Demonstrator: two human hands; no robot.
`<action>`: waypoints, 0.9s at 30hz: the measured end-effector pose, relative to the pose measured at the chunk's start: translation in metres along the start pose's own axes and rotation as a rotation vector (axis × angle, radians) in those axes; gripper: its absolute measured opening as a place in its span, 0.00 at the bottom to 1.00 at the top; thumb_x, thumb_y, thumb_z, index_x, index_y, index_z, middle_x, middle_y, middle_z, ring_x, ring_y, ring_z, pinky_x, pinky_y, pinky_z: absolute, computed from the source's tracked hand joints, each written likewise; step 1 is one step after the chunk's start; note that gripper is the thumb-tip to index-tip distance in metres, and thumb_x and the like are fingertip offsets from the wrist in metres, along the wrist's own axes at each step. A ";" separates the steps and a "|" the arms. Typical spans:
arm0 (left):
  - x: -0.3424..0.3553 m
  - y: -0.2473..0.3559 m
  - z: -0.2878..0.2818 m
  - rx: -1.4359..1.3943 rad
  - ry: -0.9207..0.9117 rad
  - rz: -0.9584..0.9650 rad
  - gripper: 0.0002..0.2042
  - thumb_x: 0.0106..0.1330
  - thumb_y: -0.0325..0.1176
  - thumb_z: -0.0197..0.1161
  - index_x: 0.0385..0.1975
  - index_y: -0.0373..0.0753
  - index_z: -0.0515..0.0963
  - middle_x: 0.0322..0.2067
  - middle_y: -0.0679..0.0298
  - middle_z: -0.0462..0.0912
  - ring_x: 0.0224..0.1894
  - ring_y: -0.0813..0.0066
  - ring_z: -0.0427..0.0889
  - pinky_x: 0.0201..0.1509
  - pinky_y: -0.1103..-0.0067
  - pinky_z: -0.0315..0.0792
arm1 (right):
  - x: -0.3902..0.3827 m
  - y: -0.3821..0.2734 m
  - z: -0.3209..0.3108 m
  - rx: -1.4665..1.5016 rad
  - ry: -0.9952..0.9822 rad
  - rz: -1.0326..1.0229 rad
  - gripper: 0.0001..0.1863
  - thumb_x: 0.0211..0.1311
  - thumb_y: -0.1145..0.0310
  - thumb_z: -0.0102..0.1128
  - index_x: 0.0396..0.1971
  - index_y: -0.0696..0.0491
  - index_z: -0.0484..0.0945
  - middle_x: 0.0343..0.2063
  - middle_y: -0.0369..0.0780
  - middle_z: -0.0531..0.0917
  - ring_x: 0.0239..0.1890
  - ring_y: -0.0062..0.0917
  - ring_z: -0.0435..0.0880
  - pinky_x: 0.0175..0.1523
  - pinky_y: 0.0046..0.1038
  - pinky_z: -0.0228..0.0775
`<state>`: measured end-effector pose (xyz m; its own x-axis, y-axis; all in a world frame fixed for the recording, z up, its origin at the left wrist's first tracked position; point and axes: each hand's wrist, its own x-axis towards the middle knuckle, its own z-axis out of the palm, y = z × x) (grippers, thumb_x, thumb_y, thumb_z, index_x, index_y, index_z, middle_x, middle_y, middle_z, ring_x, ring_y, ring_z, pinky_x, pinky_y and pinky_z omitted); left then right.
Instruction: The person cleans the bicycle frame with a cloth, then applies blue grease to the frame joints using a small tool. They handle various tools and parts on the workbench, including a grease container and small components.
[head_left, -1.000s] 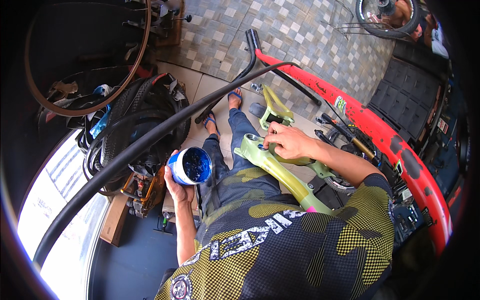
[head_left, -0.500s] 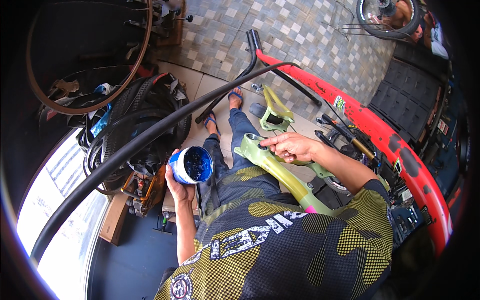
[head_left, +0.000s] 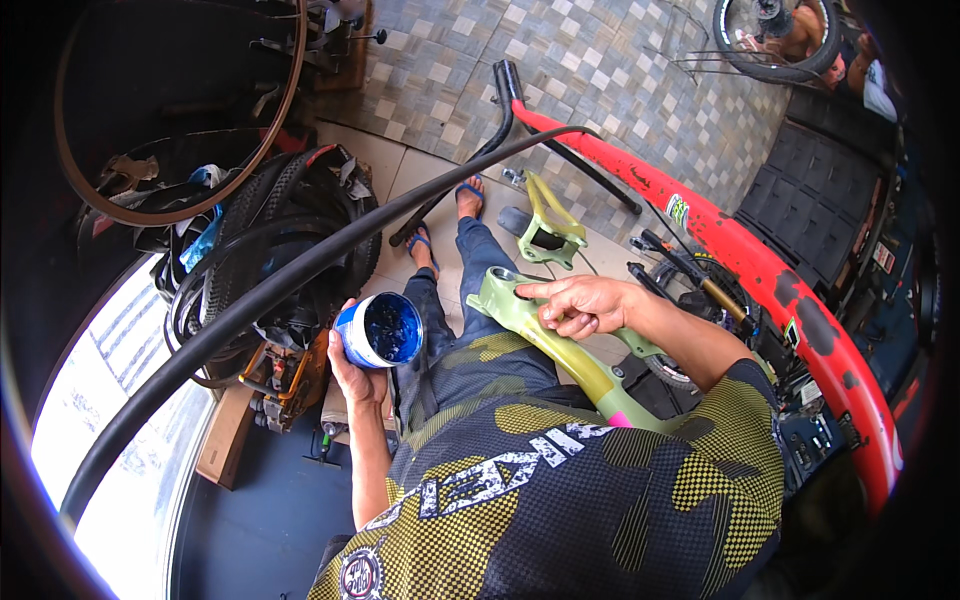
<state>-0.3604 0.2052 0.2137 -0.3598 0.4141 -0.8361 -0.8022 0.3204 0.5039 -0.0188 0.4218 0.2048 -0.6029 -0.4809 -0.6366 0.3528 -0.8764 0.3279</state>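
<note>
My left hand [head_left: 352,372] is wrapped round the side of an open blue-and-white tub [head_left: 350,333], tilted so its mouth faces up and right. Dark blue grease [head_left: 392,322] coats the inside. My right hand [head_left: 585,305] holds nothing: its index finger reaches left, with the tip at the edge of a round opening, while the other fingers curl loosely. That opening is in the end of a green-and-yellow bicycle frame [head_left: 570,357] lying across my lap. Whether the fingertip touches the rim I cannot tell. Part of the frame is hidden behind my right hand and forearm.
A green-yellow frame part [head_left: 552,235] lies on the floor ahead. A black bar [head_left: 270,280] crosses in front at the left, and a scuffed red frame tube [head_left: 740,230] runs along the right. Tyres [head_left: 310,200] are piled at left. Someone sits behind a wheel [head_left: 775,70] at far right.
My right hand has shifted slightly, its index finger drawn a little toward me and the curled fingers lower. The tub in my left hand has stayed nearly in place.
</note>
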 end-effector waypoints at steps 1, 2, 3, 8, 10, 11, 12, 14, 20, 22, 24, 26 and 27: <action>0.000 0.000 0.001 -0.003 0.003 -0.001 0.34 0.77 0.60 0.52 0.72 0.39 0.69 0.63 0.54 0.81 0.64 0.57 0.82 0.67 0.56 0.79 | -0.001 0.000 0.001 0.005 -0.015 0.021 0.51 0.69 0.77 0.54 0.84 0.45 0.35 0.28 0.32 0.72 0.17 0.10 0.58 0.18 0.15 0.47; -0.001 0.000 0.003 -0.007 0.006 -0.003 0.34 0.77 0.60 0.52 0.71 0.39 0.69 0.62 0.54 0.81 0.64 0.57 0.82 0.67 0.56 0.79 | -0.001 0.001 0.002 0.010 -0.030 0.042 0.51 0.69 0.77 0.54 0.85 0.42 0.34 0.28 0.33 0.72 0.17 0.10 0.58 0.18 0.14 0.47; -0.001 0.000 0.004 -0.010 0.009 -0.005 0.34 0.77 0.60 0.52 0.71 0.39 0.69 0.62 0.54 0.81 0.64 0.57 0.82 0.67 0.56 0.79 | -0.002 0.001 0.001 0.037 -0.053 0.045 0.51 0.69 0.78 0.53 0.85 0.40 0.34 0.28 0.33 0.72 0.17 0.10 0.58 0.18 0.14 0.47; 0.000 0.000 0.005 -0.005 -0.016 0.015 0.34 0.78 0.59 0.52 0.71 0.38 0.70 0.62 0.54 0.82 0.63 0.57 0.82 0.67 0.57 0.78 | 0.001 0.009 -0.018 0.138 -0.158 0.031 0.50 0.70 0.79 0.51 0.85 0.37 0.35 0.26 0.31 0.69 0.16 0.10 0.57 0.18 0.13 0.46; 0.001 -0.002 0.004 -0.001 -0.016 0.019 0.33 0.78 0.59 0.52 0.71 0.38 0.70 0.62 0.54 0.82 0.63 0.57 0.82 0.67 0.57 0.78 | 0.002 0.011 -0.025 0.179 -0.181 0.027 0.48 0.70 0.79 0.50 0.85 0.38 0.40 0.24 0.30 0.67 0.16 0.10 0.56 0.18 0.14 0.45; 0.001 -0.003 0.004 0.003 -0.013 0.019 0.33 0.78 0.59 0.52 0.71 0.38 0.70 0.62 0.54 0.82 0.63 0.57 0.82 0.67 0.57 0.78 | 0.002 0.011 -0.029 0.200 -0.193 0.025 0.47 0.70 0.79 0.49 0.84 0.38 0.42 0.23 0.29 0.66 0.16 0.10 0.55 0.18 0.14 0.45; 0.001 -0.004 0.005 0.008 -0.011 0.018 0.33 0.78 0.59 0.52 0.71 0.38 0.70 0.62 0.53 0.82 0.63 0.57 0.82 0.68 0.57 0.78 | 0.001 0.009 -0.029 0.085 -0.141 0.014 0.44 0.70 0.79 0.49 0.83 0.38 0.47 0.23 0.28 0.65 0.16 0.09 0.55 0.18 0.14 0.44; 0.002 -0.004 0.006 0.016 -0.014 0.012 0.34 0.78 0.59 0.52 0.71 0.37 0.69 0.62 0.53 0.82 0.64 0.57 0.82 0.68 0.57 0.77 | 0.000 0.005 -0.030 -0.145 -0.035 -0.009 0.39 0.70 0.79 0.50 0.80 0.39 0.58 0.22 0.27 0.64 0.16 0.08 0.55 0.19 0.14 0.43; -0.001 -0.005 0.010 0.011 -0.029 0.011 0.34 0.78 0.59 0.51 0.71 0.37 0.69 0.62 0.54 0.82 0.64 0.57 0.82 0.68 0.57 0.77 | 0.009 0.013 -0.048 -1.562 0.466 -0.668 0.33 0.63 0.71 0.57 0.69 0.34 0.71 0.31 0.36 0.74 0.29 0.29 0.80 0.32 0.36 0.73; -0.001 -0.005 0.011 0.008 -0.029 0.012 0.33 0.78 0.59 0.51 0.71 0.38 0.69 0.62 0.54 0.82 0.64 0.58 0.81 0.68 0.57 0.77 | -0.007 0.008 -0.032 -1.818 0.610 -0.686 0.34 0.63 0.70 0.58 0.69 0.28 0.71 0.39 0.39 0.76 0.34 0.35 0.84 0.37 0.39 0.79; -0.001 -0.006 0.010 0.014 -0.028 0.016 0.33 0.78 0.59 0.51 0.71 0.38 0.69 0.62 0.55 0.82 0.64 0.58 0.82 0.68 0.57 0.77 | -0.014 0.005 -0.017 -1.923 0.559 -0.545 0.34 0.63 0.69 0.58 0.68 0.22 0.73 0.47 0.40 0.76 0.39 0.38 0.86 0.40 0.39 0.82; -0.001 -0.005 0.011 0.026 -0.033 0.012 0.33 0.78 0.59 0.51 0.71 0.38 0.69 0.62 0.55 0.82 0.64 0.58 0.81 0.68 0.57 0.77 | -0.010 0.006 -0.014 -1.983 0.546 -0.551 0.33 0.64 0.69 0.58 0.67 0.21 0.74 0.47 0.40 0.75 0.39 0.37 0.86 0.41 0.39 0.83; -0.001 -0.004 0.011 0.032 -0.035 0.010 0.33 0.78 0.59 0.51 0.71 0.39 0.69 0.62 0.55 0.82 0.64 0.58 0.81 0.68 0.57 0.77 | -0.009 0.006 -0.014 -2.013 0.538 -0.554 0.33 0.64 0.68 0.58 0.67 0.20 0.74 0.48 0.40 0.75 0.40 0.37 0.86 0.41 0.39 0.83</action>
<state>-0.3510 0.2131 0.2150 -0.3506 0.4466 -0.8232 -0.7827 0.3429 0.5194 -0.0016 0.4206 0.2029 -0.8038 0.1151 -0.5836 0.5560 0.4940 -0.6684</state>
